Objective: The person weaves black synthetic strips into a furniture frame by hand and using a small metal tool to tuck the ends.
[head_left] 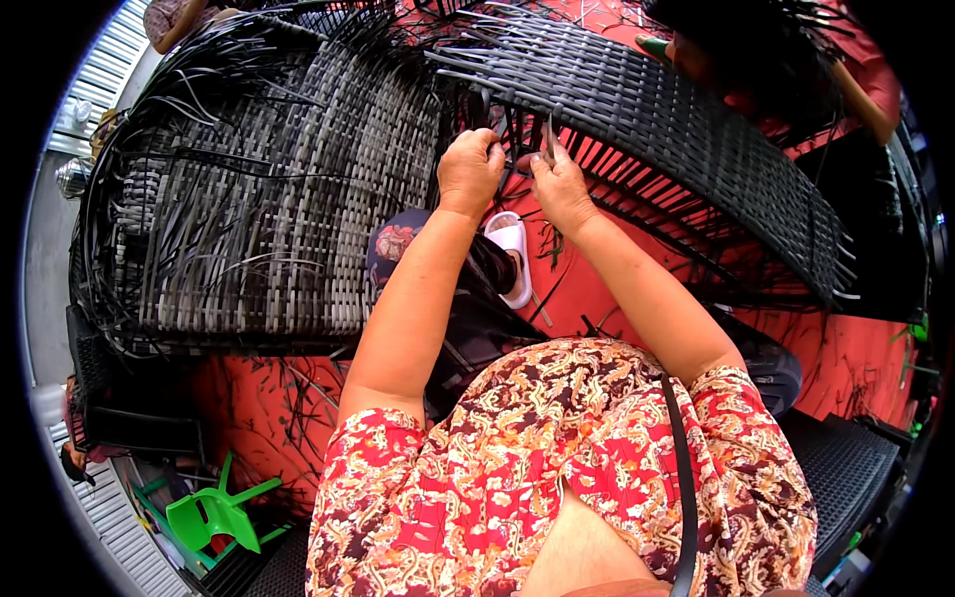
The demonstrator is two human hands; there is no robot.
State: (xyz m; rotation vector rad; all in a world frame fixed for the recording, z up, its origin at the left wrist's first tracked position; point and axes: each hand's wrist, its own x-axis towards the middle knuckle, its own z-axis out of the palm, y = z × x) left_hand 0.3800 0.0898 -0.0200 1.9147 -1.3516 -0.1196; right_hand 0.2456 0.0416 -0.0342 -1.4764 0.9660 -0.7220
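Note:
My left hand [471, 171] is closed in a pinch beside the curved edge of a dark woven wicker panel [657, 104]. What its fingers hold, if anything, is too small to make out. My right hand [562, 189] is closed on a thin, pointed metal tool [550, 137], its tip up against the panel's near edge. The panel is dark grey and black, with loose strip ends sticking out at both ends and a row of bars beneath. To the left stands a larger grey-and-black woven piece [269, 209], bristling with long uncut strips.
Strip scraps litter the red floor [796, 348]. A white slipper [510, 244] on a foot shows beneath my hands. A green plastic stool [221, 512] lies at lower left. Another person's arm [863, 104] is at upper right; dark woven furniture [841, 468] stands at lower right.

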